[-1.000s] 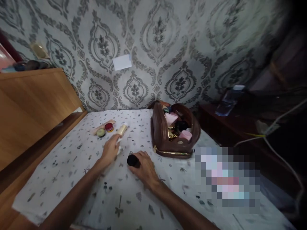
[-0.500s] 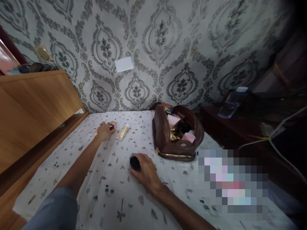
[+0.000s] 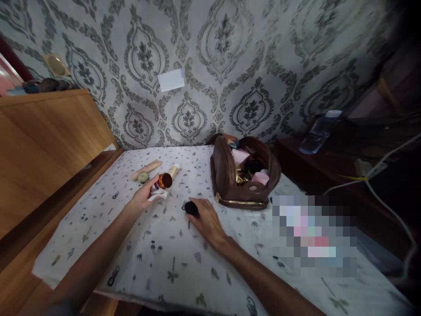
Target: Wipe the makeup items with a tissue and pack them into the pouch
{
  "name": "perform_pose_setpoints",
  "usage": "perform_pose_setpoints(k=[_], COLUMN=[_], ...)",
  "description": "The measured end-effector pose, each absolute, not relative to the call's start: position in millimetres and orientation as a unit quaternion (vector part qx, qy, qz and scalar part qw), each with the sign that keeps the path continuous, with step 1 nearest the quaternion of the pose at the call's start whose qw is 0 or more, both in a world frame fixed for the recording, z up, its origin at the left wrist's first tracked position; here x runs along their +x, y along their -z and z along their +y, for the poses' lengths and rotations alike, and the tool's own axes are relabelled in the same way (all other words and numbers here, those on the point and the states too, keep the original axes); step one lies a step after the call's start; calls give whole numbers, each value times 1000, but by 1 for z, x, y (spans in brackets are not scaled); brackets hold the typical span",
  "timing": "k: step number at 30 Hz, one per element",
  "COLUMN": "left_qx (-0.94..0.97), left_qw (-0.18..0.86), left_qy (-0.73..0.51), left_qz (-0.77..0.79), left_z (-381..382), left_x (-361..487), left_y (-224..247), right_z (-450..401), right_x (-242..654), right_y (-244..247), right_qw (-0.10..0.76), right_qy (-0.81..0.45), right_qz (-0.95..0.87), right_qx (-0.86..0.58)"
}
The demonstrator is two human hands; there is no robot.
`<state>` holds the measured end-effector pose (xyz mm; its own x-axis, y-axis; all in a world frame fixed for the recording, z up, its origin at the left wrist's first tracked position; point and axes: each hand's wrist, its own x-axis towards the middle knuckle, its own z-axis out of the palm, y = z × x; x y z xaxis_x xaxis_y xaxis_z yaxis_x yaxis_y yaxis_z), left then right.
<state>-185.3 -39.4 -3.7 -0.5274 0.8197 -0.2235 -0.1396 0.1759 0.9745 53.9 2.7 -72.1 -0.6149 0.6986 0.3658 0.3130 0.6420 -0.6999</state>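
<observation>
My left hand (image 3: pixel 142 196) is closed round a small amber jar (image 3: pixel 165 180) with a dark, shiny end, held just above the cloth. A crumpled white piece (image 3: pixel 160 194), perhaps tissue, shows beneath the jar at the fingers. Behind it lie a cream tube (image 3: pixel 174 170) with a white cap, a flat beige strip-like item (image 3: pixel 149 167) and a round greenish item (image 3: pixel 143 177). My right hand (image 3: pixel 209 223) rests low over the cloth, fingers curled round a black rounded object (image 3: pixel 191 209); the rest of that object is hidden in the palm.
An unzipped brown cosmetic bag (image 3: pixel 224 173) full of items stands near the wall. The patterned white cloth (image 3: pixel 171 245) covers the surface. A wooden board (image 3: pixel 52 131) rises at left. At right are a water bottle (image 3: pixel 319 134), a white cable (image 3: pixel 383 206) and a pixelated patch.
My left hand has lifted the amber jar and brought it right and toward me, uncovering the round greenish item. My right hand still holds the black object, nearly in place. The view has shifted slightly.
</observation>
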Motion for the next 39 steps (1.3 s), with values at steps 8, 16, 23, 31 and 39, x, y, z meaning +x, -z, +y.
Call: perform_pose_setpoints(k=[8,16,23,31,39], left_qx=[354,482,598,710,636], left_qw=[534,436,101,109,261], left_qy=[-544,-471,-399,-280,-308], left_qz=[542,597,688,637,658], left_z=[-89,-140,-181,-166,-132], left_x=[-121,-129,-148,-145,-161], left_y=[3,-6,12,18,4], right_z=[-22,-47,-68,-68,-68], right_x=[50,32,17,19,24], right_y=[42,42,52,57,57], right_qw=[379,400,337,328,328], right_qy=[-325,-494,-528,-567,-597], right_qz=[-835,-710,-710,-715,-707], right_qx=[-232,-304,-320,-243,-192])
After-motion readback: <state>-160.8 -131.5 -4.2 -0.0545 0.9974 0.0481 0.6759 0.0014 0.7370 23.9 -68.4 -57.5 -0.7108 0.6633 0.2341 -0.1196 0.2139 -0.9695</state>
